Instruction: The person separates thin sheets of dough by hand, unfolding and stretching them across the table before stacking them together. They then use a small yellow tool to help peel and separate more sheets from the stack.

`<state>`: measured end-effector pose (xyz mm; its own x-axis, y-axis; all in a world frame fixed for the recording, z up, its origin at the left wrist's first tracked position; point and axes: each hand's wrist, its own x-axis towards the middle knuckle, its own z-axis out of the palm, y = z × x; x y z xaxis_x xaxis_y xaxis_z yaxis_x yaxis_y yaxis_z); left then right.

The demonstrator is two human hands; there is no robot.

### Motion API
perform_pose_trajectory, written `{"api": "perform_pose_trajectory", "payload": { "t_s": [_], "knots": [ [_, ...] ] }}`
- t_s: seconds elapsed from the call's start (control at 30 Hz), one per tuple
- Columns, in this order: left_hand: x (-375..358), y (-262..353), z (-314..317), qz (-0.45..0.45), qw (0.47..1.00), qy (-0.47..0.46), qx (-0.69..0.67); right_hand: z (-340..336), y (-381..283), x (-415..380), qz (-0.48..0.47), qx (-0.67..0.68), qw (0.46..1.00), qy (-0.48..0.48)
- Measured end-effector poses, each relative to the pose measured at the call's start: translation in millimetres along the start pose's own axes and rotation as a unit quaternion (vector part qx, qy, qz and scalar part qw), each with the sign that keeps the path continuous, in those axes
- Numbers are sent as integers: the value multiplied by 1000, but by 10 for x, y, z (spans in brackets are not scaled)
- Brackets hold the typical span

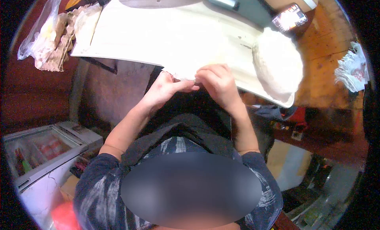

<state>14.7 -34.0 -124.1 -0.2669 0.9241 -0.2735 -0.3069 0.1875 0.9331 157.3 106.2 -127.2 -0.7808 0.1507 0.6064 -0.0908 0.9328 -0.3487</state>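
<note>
My left hand (165, 88) and my right hand (220, 84) meet at the near edge of a bright white board (134, 38). Between them is a small pale piece of dough (183, 74), its outline washed out by glare. The left thumb and fingers are closed on its left part. On its right side the right fingers are bent and pinched together, partly hiding it. A large, smooth white lump (278, 63), which looks like dough, lies at the board's right end, apart from both hands.
Egg cartons (65, 40) and a clear plastic bag (39, 30) lie at the left. A lit phone (290, 18) rests at upper right, and a crumpled cloth (352, 67) lies on the wooden table (322, 71). A glass-topped freezer (47, 149) stands lower left.
</note>
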Motion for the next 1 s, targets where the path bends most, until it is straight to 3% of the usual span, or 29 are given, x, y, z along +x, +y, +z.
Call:
{"api": "perform_pose_trajectory", "payload": {
  "t_s": [0.2,0.3,0.43,0.53,0.6,1.0],
  "knots": [
    [19,-18,-19,4,1000,-2,-17,29,-21,18,31,22,999,6],
    [4,-61,-97,32,998,-21,44,-29,-14,-11,72,75,995,1],
    [-9,-106,-281,45,987,72,-136,-173,32,-60,81,106,990,-36],
    [-15,-45,-406,29,989,84,-115,-306,141,-99,74,91,992,-40],
    [-44,58,-343,41,991,15,-128,-406,173,-106,77,64,994,-35],
    [-41,47,-279,28,996,3,-81,60,-185,59,39,22,999,28]
  ]
}}
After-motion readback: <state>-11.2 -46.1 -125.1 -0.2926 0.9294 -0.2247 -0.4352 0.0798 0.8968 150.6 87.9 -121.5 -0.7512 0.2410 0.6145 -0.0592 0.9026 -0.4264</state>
